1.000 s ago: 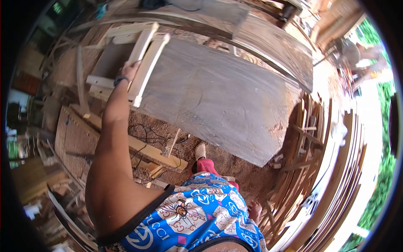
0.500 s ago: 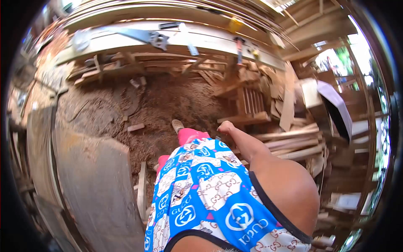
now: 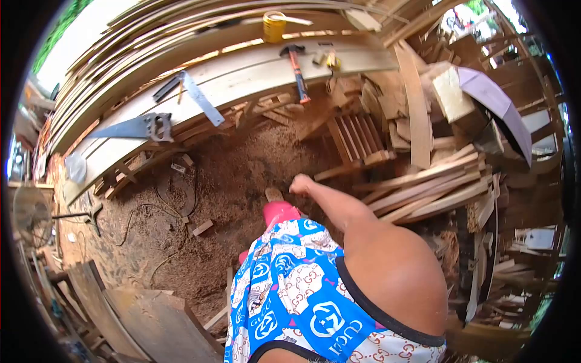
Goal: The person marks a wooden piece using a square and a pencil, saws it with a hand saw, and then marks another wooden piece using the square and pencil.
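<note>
My right hand [image 3: 300, 184] hangs forward over the floor, fingers curled in, and nothing shows in it. It is close to my shoe and the pink clothing on my leg. My left hand is out of view. On the plank bench [image 3: 242, 80] ahead lie a hand saw [image 3: 134, 127], a metal square [image 3: 202, 99] with a dark handle, a pencil [image 3: 180, 92], a claw hammer [image 3: 296, 71] and a yellow tape measure [image 3: 333, 61]. A yellow tub [image 3: 274, 28] stands behind them. The hand touches none of these.
Stacked wood strips [image 3: 433, 184] lie to the right, beside a slatted wooden piece [image 3: 358, 136] and a lilac umbrella [image 3: 493, 91]. A small wood block [image 3: 203, 227] and a cord lie on the sawdust-covered floor. A wide board [image 3: 157, 320] leans at the lower left.
My view has turned right and tilted, so the bench tools appear further left and lower. My right hand stays in front of me with fingers curled. The tools keep their places on the bench.
</note>
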Demonstrator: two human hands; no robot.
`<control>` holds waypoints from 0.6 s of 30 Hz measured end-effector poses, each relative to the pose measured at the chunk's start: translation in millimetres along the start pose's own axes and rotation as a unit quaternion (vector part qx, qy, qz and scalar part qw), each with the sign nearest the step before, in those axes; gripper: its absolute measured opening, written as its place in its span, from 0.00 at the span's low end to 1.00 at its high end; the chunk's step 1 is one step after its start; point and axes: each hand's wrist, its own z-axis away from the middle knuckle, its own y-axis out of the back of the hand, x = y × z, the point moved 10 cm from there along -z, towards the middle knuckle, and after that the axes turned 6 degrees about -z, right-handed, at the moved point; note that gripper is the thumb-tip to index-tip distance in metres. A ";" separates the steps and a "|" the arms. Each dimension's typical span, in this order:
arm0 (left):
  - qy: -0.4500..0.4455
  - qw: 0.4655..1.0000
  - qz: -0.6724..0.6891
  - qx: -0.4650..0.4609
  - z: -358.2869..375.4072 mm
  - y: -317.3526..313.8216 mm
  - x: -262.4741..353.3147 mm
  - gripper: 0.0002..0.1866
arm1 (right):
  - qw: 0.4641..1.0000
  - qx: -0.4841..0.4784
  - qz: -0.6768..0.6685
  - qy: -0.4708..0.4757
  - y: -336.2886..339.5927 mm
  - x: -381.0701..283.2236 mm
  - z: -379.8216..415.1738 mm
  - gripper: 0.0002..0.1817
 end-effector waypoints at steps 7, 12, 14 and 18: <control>-0.141 0.983 0.045 -0.105 -15.4 -73.1 64.3 0.23 | 0.972 0.106 -0.198 -0.063 123.5 78.3 -44.5 0.24; -0.194 0.904 0.161 -0.346 -9.6 -115.1 281.3 0.23 | 0.976 0.118 -0.154 -0.098 142.6 166.2 -36.0 0.27; -0.204 0.887 0.178 -0.374 -21.4 -148.4 300.4 0.22 | 0.973 0.069 -0.173 -0.135 122.7 210.4 -26.6 0.23; -0.132 0.835 0.131 -0.518 -28.9 -177.2 320.9 0.21 | 0.900 0.142 -0.297 -0.287 68.6 326.5 20.8 0.21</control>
